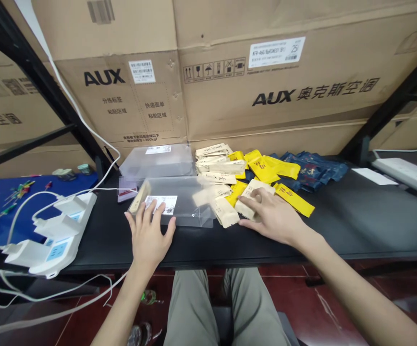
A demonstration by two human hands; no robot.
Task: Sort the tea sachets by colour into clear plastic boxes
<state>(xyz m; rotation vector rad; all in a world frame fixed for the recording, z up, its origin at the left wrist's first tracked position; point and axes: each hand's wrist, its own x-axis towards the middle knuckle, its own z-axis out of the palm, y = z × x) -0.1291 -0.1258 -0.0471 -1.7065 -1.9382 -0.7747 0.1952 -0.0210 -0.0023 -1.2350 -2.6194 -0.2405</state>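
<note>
My left hand [150,234] lies with fingers spread on the near edge of a clear plastic bag [189,194], touching its white label. A cream paper packet [140,197] is inside the bag at its left end. My right hand [273,216] has its thumb and fingers around a cream packet [246,209] at the near side of a pile. Beside it are another cream packet [226,214] and a yellow packet [295,199] with dark lettering. Behind the first bag is a second clear bag [158,163], also labelled.
Several cream packets [212,151], yellow packets [261,166] and dark blue packets [312,170] lie along the back of the black table [338,226]. White power strips stand left [64,240] and right [410,175], with loose cables at left. Large cardboard boxes [223,115] rise behind.
</note>
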